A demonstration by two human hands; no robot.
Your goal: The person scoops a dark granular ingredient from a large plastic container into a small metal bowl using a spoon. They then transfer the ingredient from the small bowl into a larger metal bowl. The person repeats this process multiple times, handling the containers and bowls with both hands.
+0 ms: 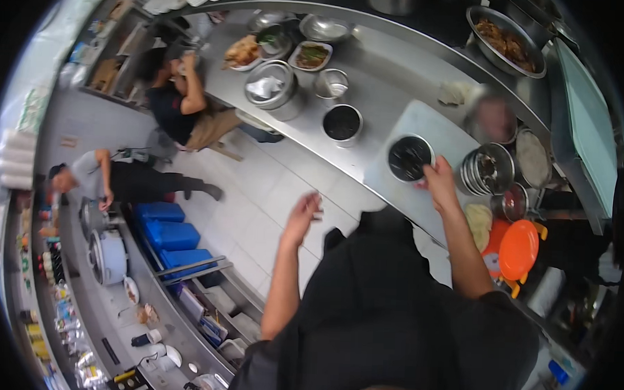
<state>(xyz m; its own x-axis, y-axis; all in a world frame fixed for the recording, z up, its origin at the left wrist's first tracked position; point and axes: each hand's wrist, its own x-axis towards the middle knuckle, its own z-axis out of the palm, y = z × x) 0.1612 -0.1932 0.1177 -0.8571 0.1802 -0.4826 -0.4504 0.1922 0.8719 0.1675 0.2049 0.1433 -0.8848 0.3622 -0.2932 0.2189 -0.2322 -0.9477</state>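
My right hand (pixel 440 181) grips the rim of a round metal container (pixel 411 158) with dark, glossy contents. The container is over the near part of a pale cutting board (pixel 433 122); whether it touches the board I cannot tell. My left hand (pixel 303 213) hangs in the air over the floor, fingers loosely curled and apart, holding nothing. On the steel table (pixel 304 127), left of the board, sits a similar metal container (pixel 342 125) with dark contents. A stack of metal bowls (pixel 487 168) stands right of my right hand.
A lidded metal pot (pixel 274 90), a small metal pot (pixel 331 85) and food trays (pixel 310 55) stand farther along the table. Orange plastic stools (pixel 519 248) are at my right. One person (pixel 176 97) sits at the table's far end; another (pixel 93 174) stands by the opposite counter.
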